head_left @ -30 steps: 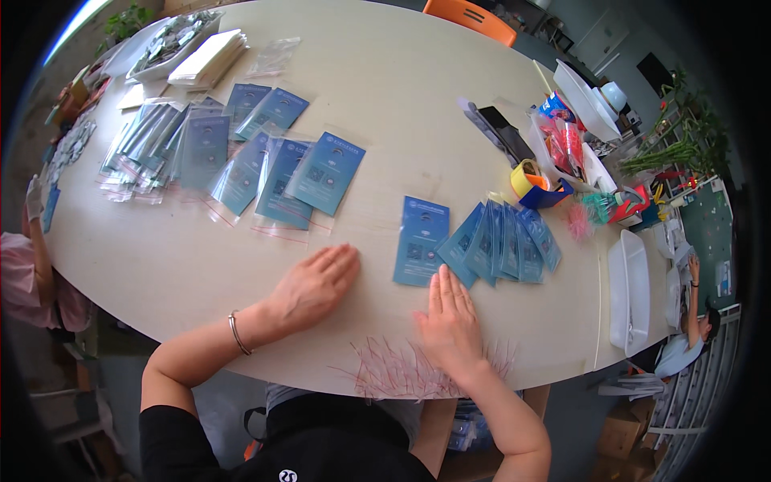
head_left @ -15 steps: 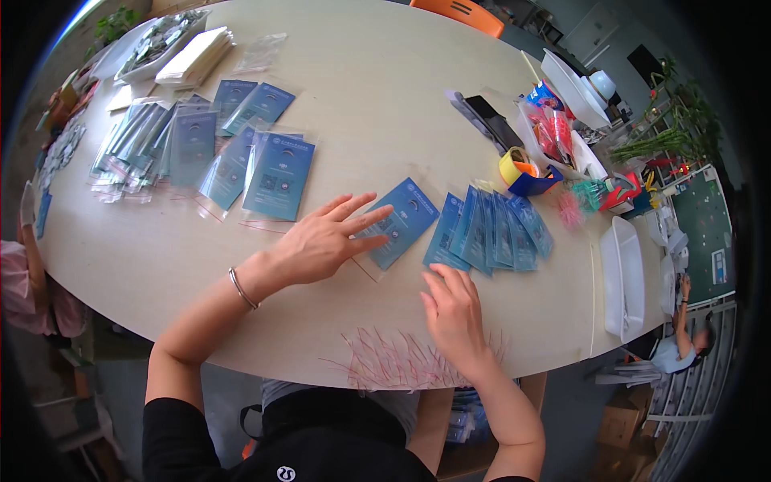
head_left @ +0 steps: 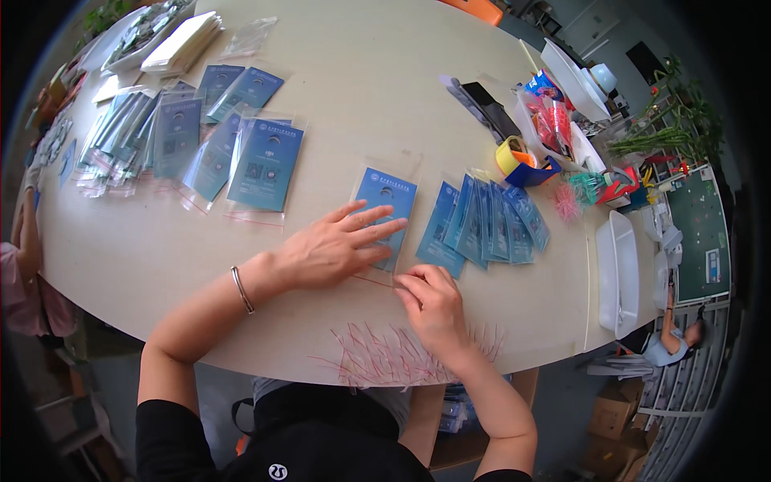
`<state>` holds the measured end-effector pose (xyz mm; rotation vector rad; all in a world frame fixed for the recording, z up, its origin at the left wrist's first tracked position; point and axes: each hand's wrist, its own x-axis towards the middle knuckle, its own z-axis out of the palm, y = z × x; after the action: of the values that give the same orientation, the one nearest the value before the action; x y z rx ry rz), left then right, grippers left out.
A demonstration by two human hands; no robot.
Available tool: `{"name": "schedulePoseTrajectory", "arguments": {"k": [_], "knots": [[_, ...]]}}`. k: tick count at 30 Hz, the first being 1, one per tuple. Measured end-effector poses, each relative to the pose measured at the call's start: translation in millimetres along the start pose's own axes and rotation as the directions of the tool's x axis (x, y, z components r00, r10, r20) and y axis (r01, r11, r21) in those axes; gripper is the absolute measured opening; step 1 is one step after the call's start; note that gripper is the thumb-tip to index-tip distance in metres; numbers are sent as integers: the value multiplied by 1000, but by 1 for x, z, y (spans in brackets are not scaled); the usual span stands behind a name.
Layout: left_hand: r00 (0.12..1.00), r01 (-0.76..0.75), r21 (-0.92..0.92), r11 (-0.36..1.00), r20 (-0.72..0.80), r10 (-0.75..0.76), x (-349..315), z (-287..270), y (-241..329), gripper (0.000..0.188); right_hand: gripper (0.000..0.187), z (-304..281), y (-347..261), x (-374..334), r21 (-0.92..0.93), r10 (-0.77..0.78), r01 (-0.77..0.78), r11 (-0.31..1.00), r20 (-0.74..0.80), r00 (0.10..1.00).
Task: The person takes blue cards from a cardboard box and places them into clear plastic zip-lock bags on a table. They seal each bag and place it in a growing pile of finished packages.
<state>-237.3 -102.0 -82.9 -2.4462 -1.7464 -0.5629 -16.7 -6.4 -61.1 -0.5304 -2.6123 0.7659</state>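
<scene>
A blue printed card in a clear plastic bag [head_left: 386,193] lies on the table before me, a red line along its near edge. My left hand [head_left: 333,249] rests on it, fingers spread over its lower part. At the bag's near right corner, my right hand [head_left: 434,305] is closed in a pinch on the edge. Several blue bagged cards [head_left: 498,221] lie fanned out just to the right. Between my right hand and the table's near edge is a heap of thin clear strips with red lines [head_left: 377,357].
More bagged cards [head_left: 266,165] overlap at the left, near a white stack of bags or sheets [head_left: 181,44]. At the right are a phone [head_left: 491,108], a tape dispenser [head_left: 522,165], and a white tray [head_left: 618,273]. Other people sit at both sides.
The bagged card has turned more upright and shifted slightly left under my left hand. My right hand has moved left to its near corner and closed there.
</scene>
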Motion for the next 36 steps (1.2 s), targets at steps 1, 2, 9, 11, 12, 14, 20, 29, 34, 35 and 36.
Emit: {"name": "schedulePoseTrajectory", "arguments": {"k": [1, 2, 9, 11, 12, 14, 20, 29, 34, 35, 36], "knots": [[999, -11, -3, 1000, -30, 11, 5, 1, -1, 39, 21, 1, 0, 0, 4, 3, -3, 1000, -10, 1000], [1000, 19, -5, 1000, -7, -19, 4, 2, 0, 40, 20, 3, 0, -1, -5, 14, -14, 1000, -8, 1000], [972, 188, -11, 982, 143, -184, -3, -4, 19, 51, 13, 7, 8, 1, 38, 89, -90, 995, 26, 996], [973, 196, 3, 981, 121, -195, -5, -3, 21, 50, 11, 7, 10, 4, 10, 79, -80, 997, 68, 995], [975, 194, 14, 981, 106, -194, -5, -2, 21, 49, 10, 8, 10, 6, -25, 62, -60, 998, 85, 994], [977, 192, 27, 981, 89, -194, -5, 0, 22, 49, 10, 7, 11, 3, -39, 36, -31, 999, 131, 991], [951, 294, 8, 956, 99, -293, -1, 5, 30, 53, 7, -58, -23, -23, 202, 203, -273, 941, 309, 929], [941, 315, 23, 949, 120, -315, -1, 4, 29, 55, 8, -106, 4, -147, -65, 640, -645, 762, -81, 764], [938, 316, 28, 948, 141, -317, 2, 3, 30, 56, 8, -72, 12, -168, -134, 558, -569, 811, -114, 822], [938, 317, 32, 948, 140, -318, 2, 2, 30, 56, 7, -73, 10, -167, -195, 532, -541, 818, -104, 841], [937, 318, 37, 947, 139, -320, 2, 2, 31, 56, 7, -75, 6, -164, -255, 505, -510, 821, -92, 858]]}}
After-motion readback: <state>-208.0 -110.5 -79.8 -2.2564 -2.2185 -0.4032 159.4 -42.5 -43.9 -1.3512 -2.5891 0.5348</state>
